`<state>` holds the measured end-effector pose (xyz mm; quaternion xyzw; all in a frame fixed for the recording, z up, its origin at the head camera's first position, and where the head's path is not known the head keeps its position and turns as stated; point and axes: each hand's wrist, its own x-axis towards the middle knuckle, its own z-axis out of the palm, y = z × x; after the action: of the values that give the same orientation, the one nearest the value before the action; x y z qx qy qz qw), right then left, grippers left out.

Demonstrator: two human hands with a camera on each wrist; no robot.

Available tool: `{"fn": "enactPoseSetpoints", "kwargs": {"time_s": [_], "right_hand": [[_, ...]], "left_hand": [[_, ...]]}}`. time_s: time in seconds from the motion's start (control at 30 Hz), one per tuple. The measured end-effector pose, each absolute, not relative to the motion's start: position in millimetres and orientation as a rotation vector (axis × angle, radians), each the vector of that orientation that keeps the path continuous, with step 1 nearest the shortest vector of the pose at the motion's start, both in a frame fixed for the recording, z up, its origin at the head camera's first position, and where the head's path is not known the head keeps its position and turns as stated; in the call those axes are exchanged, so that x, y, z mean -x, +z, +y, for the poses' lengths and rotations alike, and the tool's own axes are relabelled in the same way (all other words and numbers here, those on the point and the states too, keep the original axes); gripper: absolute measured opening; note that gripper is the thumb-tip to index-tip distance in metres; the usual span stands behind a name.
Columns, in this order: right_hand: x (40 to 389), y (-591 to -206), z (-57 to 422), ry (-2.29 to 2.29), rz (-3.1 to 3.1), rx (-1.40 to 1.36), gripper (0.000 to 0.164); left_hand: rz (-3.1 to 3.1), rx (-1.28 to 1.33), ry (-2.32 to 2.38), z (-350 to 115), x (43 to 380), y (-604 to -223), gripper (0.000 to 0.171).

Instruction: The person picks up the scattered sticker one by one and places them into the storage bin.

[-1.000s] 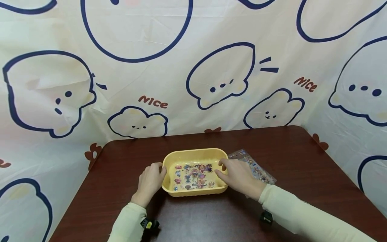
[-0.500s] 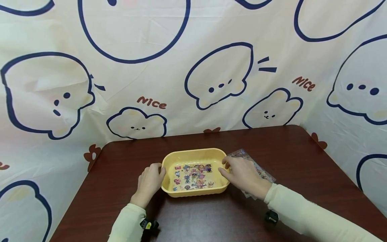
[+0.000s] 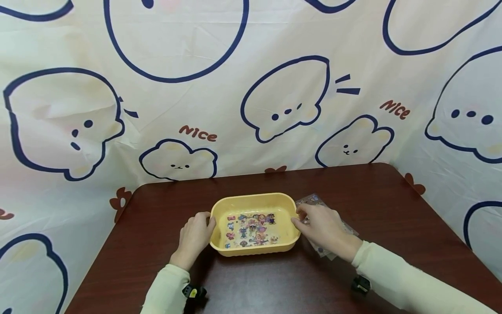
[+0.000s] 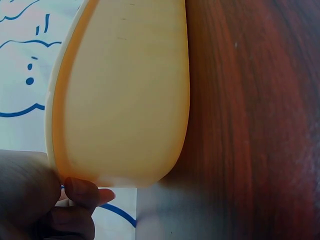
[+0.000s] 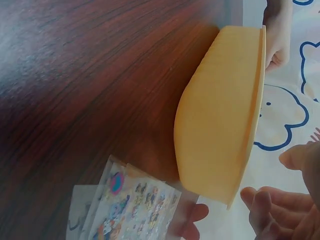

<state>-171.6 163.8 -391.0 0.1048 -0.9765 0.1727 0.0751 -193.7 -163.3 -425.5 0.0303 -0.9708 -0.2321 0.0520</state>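
Head view: a yellow tray (image 3: 255, 203) sits between the two hands on a dark brown table (image 3: 251, 283), with small cartoon pictures (image 3: 252, 229) spread over its floor. The left hand (image 3: 194, 237) grips the rim at the end on its side. The right hand (image 3: 323, 226) is beside the opposite end, thumb and fingers parted and loosely bent, with nothing in its hold. Clear printed sheets (image 3: 312, 199) lie on the table, partly hidden by the right hand, and a patterned cloth (image 3: 219, 104) hangs beyond both hands.

Left wrist view: the tray's outer wall fills the space ahead of the left hand, fingertips bent at its near end; much of that hand is blurred, so its exact hold is hard to tell.

Right wrist view: the right hand's fingers stand just off the rim, thumb spread away from them; the left hand shows at the tray's far end
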Motion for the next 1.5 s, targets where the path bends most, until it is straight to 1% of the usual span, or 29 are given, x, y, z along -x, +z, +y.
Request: {"fn": "enactPoseSetpoints", "kwargs": {"time_s": [0.1, 0.2, 0.53, 0.67, 0.87, 1.33, 1.5], "right_hand": [[171.1, -391.7, 168.7, 0.515, -2.907, -0.32, 0.023], [171.7, -391.5, 173.7, 0.518, -2.897, -0.327, 0.022], [174.7, -392.2, 189.8, 0.48, -2.947, -0.3, 0.037], [175.3, -393.5, 194.0, 0.478, -2.973, -0.292, 0.039], [177.7, -395.4, 199.3, 0.438, -2.992, -0.285, 0.039], [186.8, -405.1, 217.3, 0.406, -3.05, -0.261, 0.033], [190.5, -408.4, 223.7, 0.397, -3.083, -0.244, 0.033]], "left_hand": [[-2.948, -0.093, -0.709, -163.1, 193.5, -425.4, 0.039], [-2.943, -0.093, -0.708, -163.0, 193.2, -425.3, 0.038], [-2.941, -0.094, -0.709, -163.4, 192.9, -425.7, 0.038], [-2.933, -0.088, -0.708, -163.7, 192.7, -426.0, 0.038], [-2.93, -0.083, -0.706, -164.1, 192.6, -426.6, 0.038], [-2.931, -0.072, -0.718, -163.7, 193.1, -425.7, 0.037], [-2.944, -0.076, -0.728, -162.8, 193.9, -424.3, 0.038]]}}
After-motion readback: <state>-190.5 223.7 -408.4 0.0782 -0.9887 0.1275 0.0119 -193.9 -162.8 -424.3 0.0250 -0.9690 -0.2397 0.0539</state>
